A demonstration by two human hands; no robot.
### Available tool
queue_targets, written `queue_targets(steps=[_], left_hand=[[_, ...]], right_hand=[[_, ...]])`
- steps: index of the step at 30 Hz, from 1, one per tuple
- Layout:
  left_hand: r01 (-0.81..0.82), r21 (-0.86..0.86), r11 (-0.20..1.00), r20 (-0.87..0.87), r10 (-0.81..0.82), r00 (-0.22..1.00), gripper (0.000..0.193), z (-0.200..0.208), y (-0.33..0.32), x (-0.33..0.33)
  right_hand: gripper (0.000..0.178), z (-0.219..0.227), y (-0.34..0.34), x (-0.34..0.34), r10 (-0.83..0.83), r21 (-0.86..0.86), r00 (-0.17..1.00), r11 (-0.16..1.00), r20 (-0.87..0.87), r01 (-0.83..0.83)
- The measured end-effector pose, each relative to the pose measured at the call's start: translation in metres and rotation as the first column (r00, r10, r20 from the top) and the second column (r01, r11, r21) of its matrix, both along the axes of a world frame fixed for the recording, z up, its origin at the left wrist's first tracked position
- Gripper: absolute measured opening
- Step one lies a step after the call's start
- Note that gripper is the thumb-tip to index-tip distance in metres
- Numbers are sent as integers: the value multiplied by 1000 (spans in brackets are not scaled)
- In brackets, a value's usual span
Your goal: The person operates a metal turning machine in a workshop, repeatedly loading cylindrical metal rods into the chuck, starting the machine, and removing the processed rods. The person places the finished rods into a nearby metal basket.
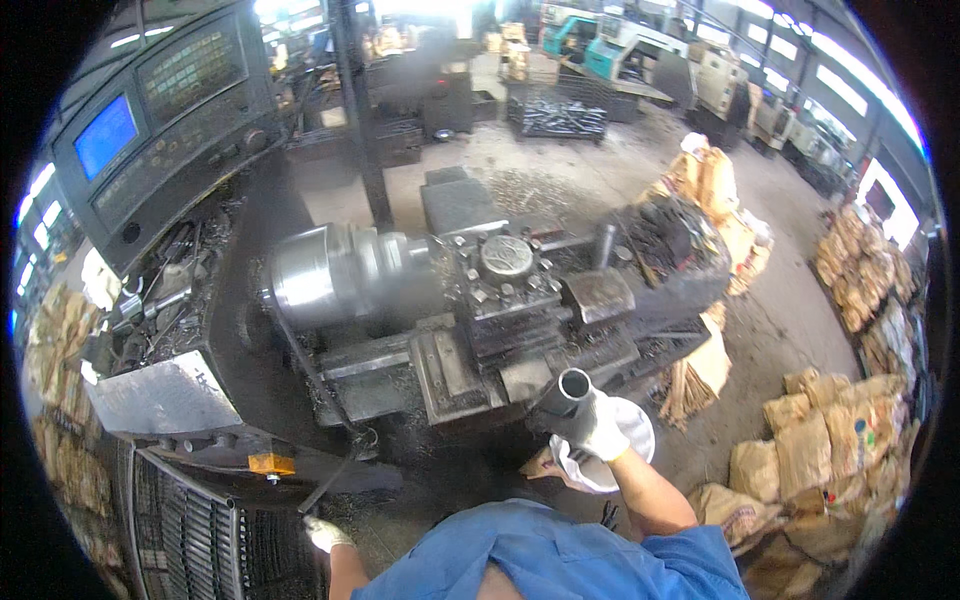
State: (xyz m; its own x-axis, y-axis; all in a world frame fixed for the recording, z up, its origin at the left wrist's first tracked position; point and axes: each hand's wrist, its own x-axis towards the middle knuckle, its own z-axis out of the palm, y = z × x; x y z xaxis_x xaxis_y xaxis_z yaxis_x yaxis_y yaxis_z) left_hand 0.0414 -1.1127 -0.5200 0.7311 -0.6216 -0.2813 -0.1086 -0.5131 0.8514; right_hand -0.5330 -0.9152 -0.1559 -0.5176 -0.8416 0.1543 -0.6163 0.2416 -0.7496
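Observation:
My right hand (pixel 603 432), in a white glove, is closed around a short metal tube (pixel 574 386). The tube's round open end points up, and its lower part merges with dark shapes. A white bag-like container (pixel 640 425) lies just below that hand. At the lower left, my gloved left hand (pixel 326 536) is closed at the lower end of a thin metal rod (pixel 330 485). The rod slants up toward the lathe's front. Behind both hands stands the lathe, its shiny chuck (pixel 315 275) blurred as if turning, beside the tool post (pixel 507 258).
A control panel with a blue screen (pixel 104 137) rises at the left. Below it is a slatted metal rack (pixel 190 520). Filled woven sacks (pixel 805 450) are piled at the right. A bin of metal parts (pixel 558 117) stands at the back, and chips litter the floor.

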Motion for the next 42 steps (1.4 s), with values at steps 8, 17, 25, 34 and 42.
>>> queue_targets(steps=[8, 17, 25, 34, 42], left_hand=[[230, -208, 951, 732, -5, 681, 59, 183, -22, -67], [22, -405, 914, -332, -170, 928, 54, 180, -38, -40], [100, -175, 979, -380, -161, 911, 46, 175, 22, -186], [184, -233, 955, -442, -273, 854, 38, 148, 31, -217], [231, -249, 941, -374, -314, 873, 27, 126, 35, -204]], right_hand=[[68, -44, -77, -70, 193, -77, 972, 976, -135, -205], [45, 71, -97, -182, 617, 64, 784, 782, 66, -620], [72, 137, -296, -149, 597, 229, 772, 800, -217, -555], [41, 0, -464, -137, 675, 661, 705, 429, 218, -616], [18, 28, -442, -153, 549, 445, 767, 626, 332, -640]])
